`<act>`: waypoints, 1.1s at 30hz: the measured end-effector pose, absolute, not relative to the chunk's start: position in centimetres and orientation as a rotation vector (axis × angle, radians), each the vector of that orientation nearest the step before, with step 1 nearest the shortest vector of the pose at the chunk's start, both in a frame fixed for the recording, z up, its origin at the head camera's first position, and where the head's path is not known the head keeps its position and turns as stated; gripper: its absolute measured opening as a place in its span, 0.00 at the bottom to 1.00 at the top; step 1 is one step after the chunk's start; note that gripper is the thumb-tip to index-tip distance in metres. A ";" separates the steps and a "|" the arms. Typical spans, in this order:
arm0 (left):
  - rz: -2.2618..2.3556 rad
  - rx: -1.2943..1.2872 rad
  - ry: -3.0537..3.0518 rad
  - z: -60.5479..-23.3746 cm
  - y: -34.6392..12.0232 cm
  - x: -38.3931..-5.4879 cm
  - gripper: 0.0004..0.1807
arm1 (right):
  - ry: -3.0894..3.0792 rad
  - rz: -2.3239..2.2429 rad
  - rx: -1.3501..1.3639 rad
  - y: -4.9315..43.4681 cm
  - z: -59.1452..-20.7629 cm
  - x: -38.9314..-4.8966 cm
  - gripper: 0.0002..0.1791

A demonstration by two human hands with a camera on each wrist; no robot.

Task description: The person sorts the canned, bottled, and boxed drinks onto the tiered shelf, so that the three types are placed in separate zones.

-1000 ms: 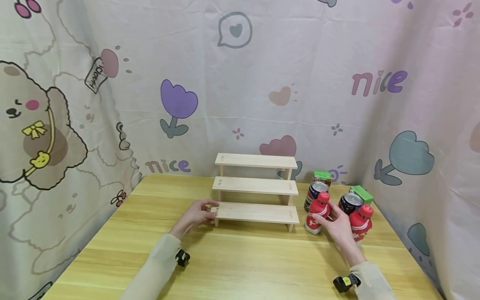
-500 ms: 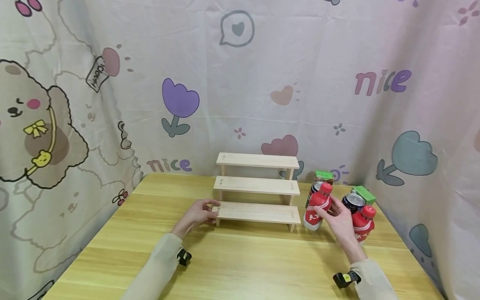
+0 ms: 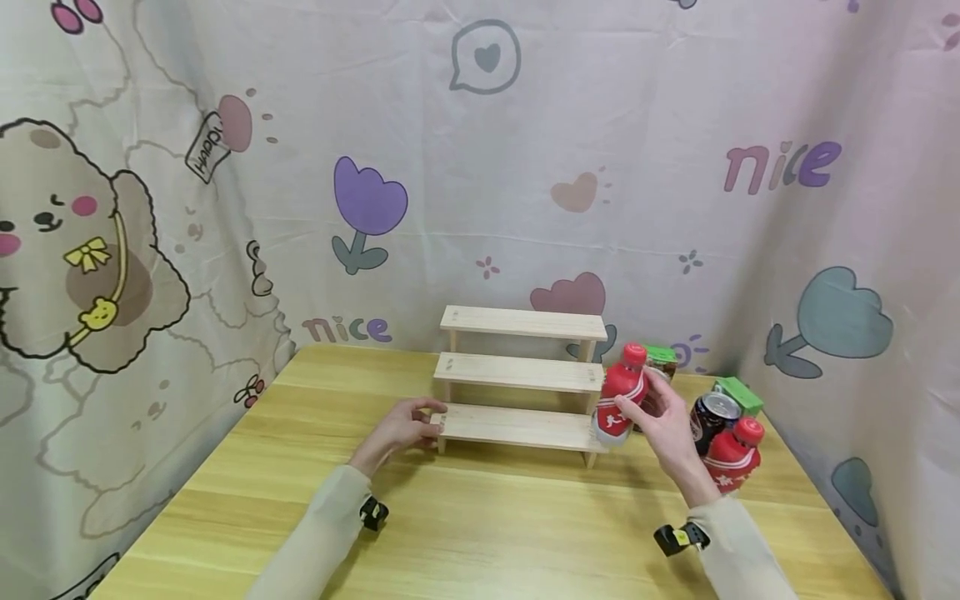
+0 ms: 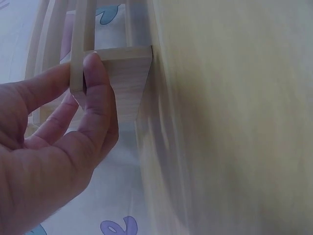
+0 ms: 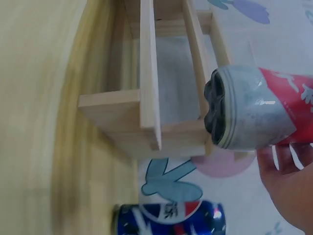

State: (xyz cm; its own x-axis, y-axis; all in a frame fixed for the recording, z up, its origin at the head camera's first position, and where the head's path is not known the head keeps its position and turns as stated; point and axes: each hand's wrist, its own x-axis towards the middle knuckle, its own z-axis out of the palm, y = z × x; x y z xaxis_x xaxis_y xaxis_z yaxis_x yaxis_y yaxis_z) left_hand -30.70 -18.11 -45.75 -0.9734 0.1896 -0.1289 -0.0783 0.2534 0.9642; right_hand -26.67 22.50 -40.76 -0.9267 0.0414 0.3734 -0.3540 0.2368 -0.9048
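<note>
A three-tier wooden display stand (image 3: 517, 425) stands at the table's back middle. My left hand (image 3: 401, 429) grips the left end of its lowest board; the left wrist view shows thumb and fingers pinching the board's corner (image 4: 77, 73). My right hand (image 3: 667, 421) holds a red-capped plastic bottle (image 3: 621, 396) with a red label, slightly tilted, off the table by the stand's right end. In the right wrist view the bottle's clear ridged base (image 5: 244, 107) hangs beside the boards. Part of the bottle is hidden by my fingers.
At the right stand a second red bottle (image 3: 733, 457), a dark can (image 3: 708, 421) and a green-topped carton (image 3: 738, 395). Behind my right hand is another green-topped carton (image 3: 660, 360). A blue can (image 5: 171, 219) lies low in the right wrist view. A patterned cloth hangs behind.
My right hand has lifted the red bottle off the table and carried it up and left, to the stand's right end. My left hand keeps its grip on the lowest board.
</note>
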 end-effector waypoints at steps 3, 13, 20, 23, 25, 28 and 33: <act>1.776 0.113 2.307 -45.7 -18.0 -30.7 0.23 | -2.194 1.690 0.354 21.6 -40.2 -27.0 0.38; 1.772 0.069 2.313 -45.7 -17.8 -30.7 0.23 | -2.230 1.723 0.416 18.5 -37.5 -29.5 0.38; 1.756 0.088 2.327 -45.7 -17.5 -30.7 0.23 | -2.262 1.689 0.479 17.0 -36.1 -31.4 0.38; 1.756 0.094 2.325 -45.7 -17.6 -30.6 0.24 | -2.287 1.642 0.512 16.2 -35.6 -32.1 0.39; 1.758 0.091 2.328 -45.7 -17.7 -30.6 0.24 | -2.307 1.626 0.523 15.7 -35.3 -32.5 0.40; 1.764 0.087 2.331 -45.8 -17.8 -30.5 0.24 | -2.321 1.624 0.547 15.0 -34.7 -33.2 0.40; 1.787 0.078 2.306 -45.8 -18.0 -30.6 0.24 | -2.329 1.650 0.588 14.0 -33.5 -34.5 0.41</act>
